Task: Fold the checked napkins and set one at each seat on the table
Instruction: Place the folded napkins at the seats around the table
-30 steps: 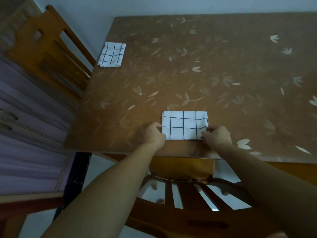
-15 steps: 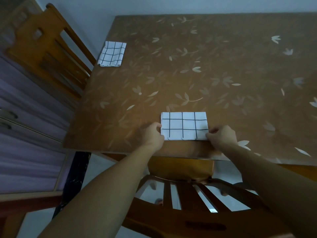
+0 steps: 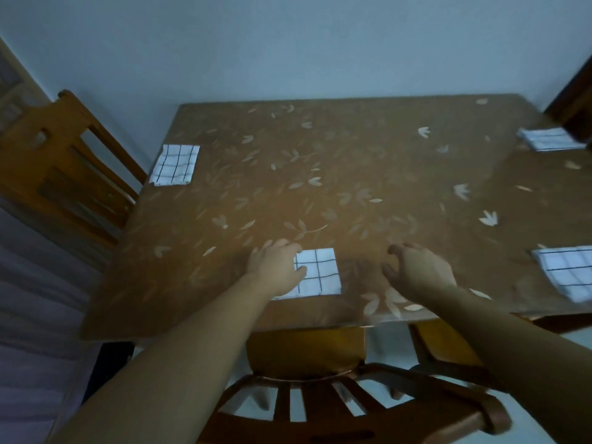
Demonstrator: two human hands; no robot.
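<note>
White black-checked folded cloth napkin [image 3: 317,272] lies at lower centre on the brown leaf-patterned bench [image 3: 352,174]; left hand [image 3: 277,267] flat upon it, fingers spread; right hand [image 3: 416,270] loosely curled, empty, beside; judged light, limp, slide-prone; pinch at corners.

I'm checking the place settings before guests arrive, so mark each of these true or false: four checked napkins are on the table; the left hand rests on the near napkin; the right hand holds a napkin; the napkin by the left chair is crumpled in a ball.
1. Four checked napkins lie on the table. True.
2. The left hand rests on the near napkin. True.
3. The right hand holds a napkin. False: it hovers open and empty beside the near napkin.
4. The napkin by the left chair is crumpled in a ball. False: it lies folded flat.
</note>
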